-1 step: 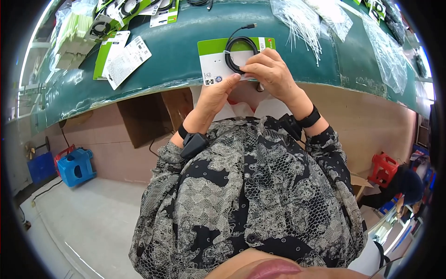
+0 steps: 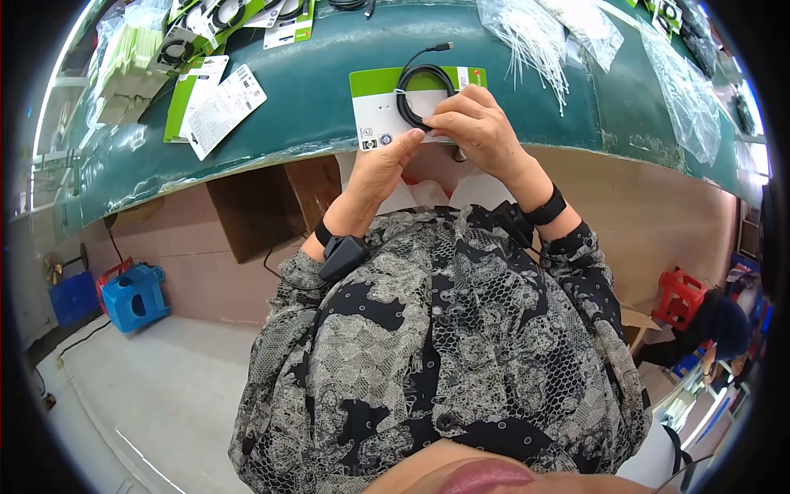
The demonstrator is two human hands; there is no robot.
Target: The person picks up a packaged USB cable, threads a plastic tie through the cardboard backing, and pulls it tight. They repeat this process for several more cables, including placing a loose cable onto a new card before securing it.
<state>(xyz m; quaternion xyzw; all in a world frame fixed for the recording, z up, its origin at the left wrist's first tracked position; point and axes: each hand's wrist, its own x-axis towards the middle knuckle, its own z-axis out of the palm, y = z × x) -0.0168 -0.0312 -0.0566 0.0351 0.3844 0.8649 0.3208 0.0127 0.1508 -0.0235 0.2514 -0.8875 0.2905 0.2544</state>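
A black cable [image 2: 401, 107], wound into a ring with its plug end sticking up and to the right, lies against a green-and-white backing card [image 2: 367, 100]. A thin tie seems to bind the ring on its left side. At the card's lower edge, my left hand [image 2: 380, 170] is closed, its thumb near the bottom of the ring and its fingers partly hidden. My right hand [image 2: 483, 132] pinches the lower right of the ring, covering the card's right part. What lies under its fingers is hidden.
On the green table [image 2: 321, 103], loose cards [image 2: 226, 111] and a card stack [image 2: 132, 70] lie left, with several carded cables [image 2: 226, 15] behind. Bags of white cable ties [image 2: 531, 41] lie back right. A blue stool [image 2: 136, 298] and a red stool [image 2: 680, 298] stand below.
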